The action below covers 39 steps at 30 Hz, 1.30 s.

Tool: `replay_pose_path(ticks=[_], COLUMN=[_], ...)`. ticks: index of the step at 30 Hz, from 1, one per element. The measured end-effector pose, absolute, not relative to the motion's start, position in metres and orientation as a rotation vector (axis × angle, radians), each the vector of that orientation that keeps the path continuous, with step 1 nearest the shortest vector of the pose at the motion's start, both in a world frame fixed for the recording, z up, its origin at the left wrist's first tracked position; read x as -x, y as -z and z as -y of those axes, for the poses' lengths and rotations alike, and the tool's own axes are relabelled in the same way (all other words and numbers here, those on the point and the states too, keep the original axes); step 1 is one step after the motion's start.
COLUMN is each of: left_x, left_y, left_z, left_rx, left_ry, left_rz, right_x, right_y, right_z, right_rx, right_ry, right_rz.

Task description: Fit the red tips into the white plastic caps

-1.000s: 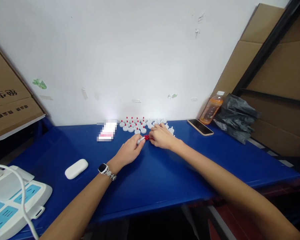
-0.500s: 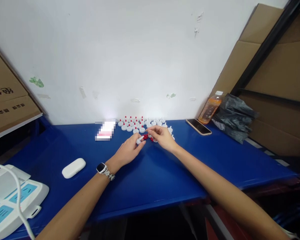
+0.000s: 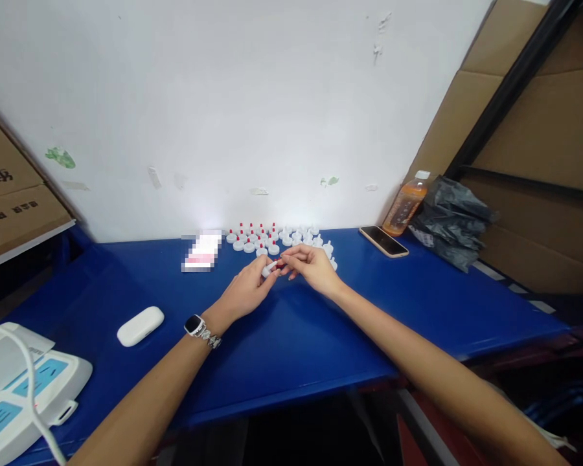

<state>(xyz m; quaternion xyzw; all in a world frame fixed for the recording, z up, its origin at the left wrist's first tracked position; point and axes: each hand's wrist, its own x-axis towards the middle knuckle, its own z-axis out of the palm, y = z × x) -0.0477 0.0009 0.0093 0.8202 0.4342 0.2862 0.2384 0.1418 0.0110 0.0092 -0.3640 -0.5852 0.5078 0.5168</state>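
Observation:
My left hand (image 3: 247, 289), wearing a watch, grips a white nozzle cap (image 3: 269, 269) with its spout pointing right. Thumb and fingertips of my right hand (image 3: 317, 268) are pinched together at the spout's end. A small red tip cap (image 3: 280, 263) shows at those fingertips, partly covered by them. Just behind my hands stand several white nozzle caps with red tips (image 3: 249, 246). To their right are several plain white nozzle caps (image 3: 327, 247) without red tips, some hidden by my right hand.
On the blue table (image 3: 291, 349) lie a phone (image 3: 383, 241), a white earbud case (image 3: 140, 325) and a power strip (image 3: 53, 385) with a cable. An orange drink bottle (image 3: 405, 206) and a black plastic bag (image 3: 449, 223) are at the right. A white wall rises behind.
My right hand has moved slightly left and down, bringing its fingertips to the spout held in my left hand. The loose red tip caps seen between my hands are now mostly covered.

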Motion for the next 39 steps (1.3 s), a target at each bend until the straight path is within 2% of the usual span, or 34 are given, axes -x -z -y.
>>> replay_pose_path(ticks=[5,13,27,39], left_x=[0.048,0.048,0.046,0.045], left_y=[-0.008,-0.009,-0.014,-0.01], left_z=[0.0,0.004,0.013,0.009], left_rx=[-2.283,-2.257,-2.325,-2.186], left_ry=[-0.774,-0.781,-0.73,-0.795], left_rz=[-1.196,-1.085,-1.131,-0.989], right_x=[-0.142,-0.145,-0.146,-0.139], right_y=[-0.013,-0.012,-0.018,-0.013], right_z=[-0.01,-0.006,-0.003,0.005], right_rx=[0.901,0.792,0.795,0.797], right_ry=[-1.181,-1.378,-1.35,-1.358], right_rz=[1.384,1.463,1.47,1.543])
